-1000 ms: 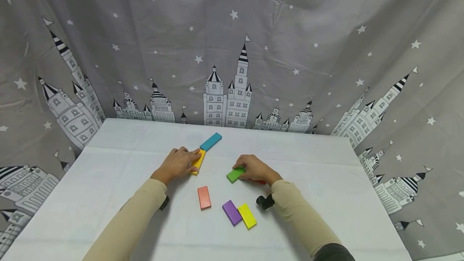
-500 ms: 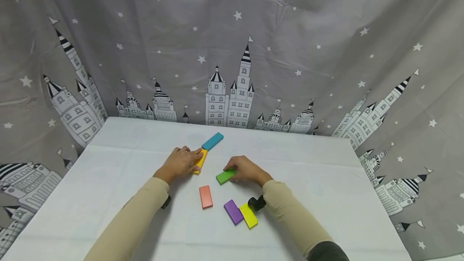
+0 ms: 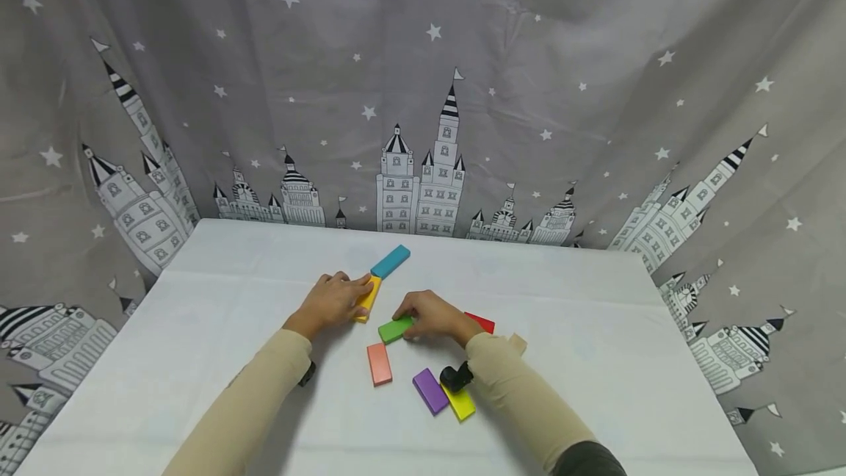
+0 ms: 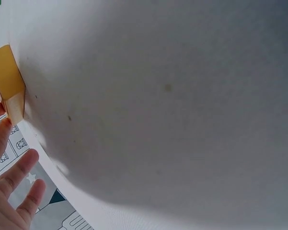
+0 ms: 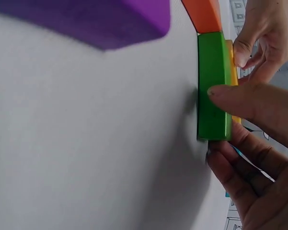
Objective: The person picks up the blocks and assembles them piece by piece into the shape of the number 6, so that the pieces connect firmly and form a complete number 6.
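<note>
My left hand (image 3: 330, 302) pinches an amber-yellow block (image 3: 373, 294) flat on the white table, its far end at the corner of a blue block (image 3: 391, 261). In the left wrist view, the amber block (image 4: 7, 72) shows at the left edge beside the fingers. My right hand (image 3: 429, 314) grips a green block (image 3: 394, 330) between thumb and fingers. The green block's left end sits just beyond the top edge of a coral block (image 3: 380, 364). Seen from the right wrist, the thumb lies across the green block (image 5: 213, 62).
Nearer me, a purple block (image 3: 430, 391) and a bright yellow block (image 3: 463, 406) lie side by side, the yellow partly under the right wrist camera. A red block (image 3: 480, 322) and a pale wooden block (image 3: 518, 344) show behind the right forearm. A grey castle-print curtain (image 3: 423, 57) backs the table.
My right hand has slid left with the green block, bringing it close to the coral block. The red and pale blocks have come into sight behind it. My left hand stays on the amber block.
</note>
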`<state>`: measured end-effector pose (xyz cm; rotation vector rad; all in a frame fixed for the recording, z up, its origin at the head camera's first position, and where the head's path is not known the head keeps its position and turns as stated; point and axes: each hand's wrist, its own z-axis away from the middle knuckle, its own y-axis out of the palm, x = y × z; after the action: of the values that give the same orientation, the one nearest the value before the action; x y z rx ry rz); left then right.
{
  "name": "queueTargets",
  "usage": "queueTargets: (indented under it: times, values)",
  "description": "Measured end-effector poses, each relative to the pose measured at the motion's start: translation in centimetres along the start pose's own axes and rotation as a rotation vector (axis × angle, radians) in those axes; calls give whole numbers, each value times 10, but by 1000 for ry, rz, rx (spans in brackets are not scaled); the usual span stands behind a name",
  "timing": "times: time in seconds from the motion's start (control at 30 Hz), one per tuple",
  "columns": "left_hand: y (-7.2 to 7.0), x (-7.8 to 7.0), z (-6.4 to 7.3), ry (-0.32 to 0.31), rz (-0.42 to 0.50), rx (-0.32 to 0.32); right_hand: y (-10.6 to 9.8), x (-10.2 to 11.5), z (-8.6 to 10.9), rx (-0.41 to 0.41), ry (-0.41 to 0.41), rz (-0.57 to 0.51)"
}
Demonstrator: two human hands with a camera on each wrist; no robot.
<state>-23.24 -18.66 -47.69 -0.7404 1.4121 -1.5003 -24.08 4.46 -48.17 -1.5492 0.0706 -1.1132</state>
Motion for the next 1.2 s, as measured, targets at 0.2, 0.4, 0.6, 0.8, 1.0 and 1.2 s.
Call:
queueTargets:
  times: [0.2,0.4,0.6,0.8,1.0,1.2]
  values:
    - [2,0,1,3,-13,-8,2,5,-1,17,16,10]
    - [2,1,3,6,-14,-15,5,7,-7,2,13,-14]
    - [2,1,3,6,-16,-14,10,8,-12,-6,26,-30]
    - [-1,-2,1,3,-23,-6,10,11,-15,-4,44,-30]
    - [-2,-2,0,-5,-23,6,11,13,-19,-4,62,-30]
    - [-1,-2,-1,-2,-25,3,11,17,-21,4,92,-44]
